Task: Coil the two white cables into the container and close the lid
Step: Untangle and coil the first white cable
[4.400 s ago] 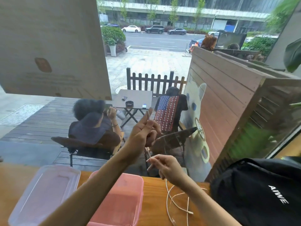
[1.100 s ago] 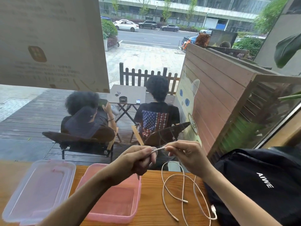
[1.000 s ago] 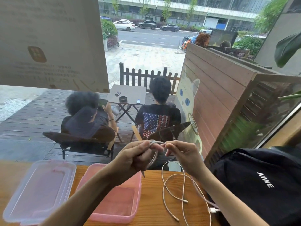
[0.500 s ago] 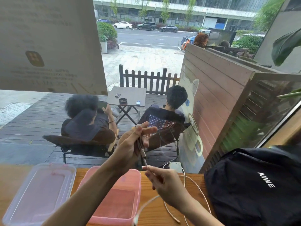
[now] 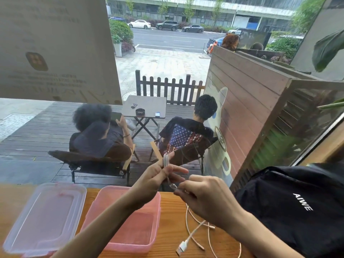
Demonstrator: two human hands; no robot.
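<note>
My left hand [image 5: 156, 178] is raised above the pink container [image 5: 130, 239] and pinches a small bundle of white cable loops [image 5: 165, 161] that stands up from its fingers. Just to its right, my right hand [image 5: 206, 200] grips the cable's tail near its plug. A second white cable [image 5: 192, 237] lies loose on the wooden table [image 5: 173, 211] under my right wrist, with a USB plug at its near end. The container stands open with nothing visible inside. Its clear lid [image 5: 44, 215] lies flat to its left.
A black backpack [image 5: 297, 205] fills the table's right side, close to my right forearm. A window stands directly behind the table edge. Outside, two people sit in chairs at a small table.
My left hand has dropped lower and now holds a tighter bundle of loops. My right hand has come up beside it, gripping the cable's end. More of the loose cable lies on the table.
</note>
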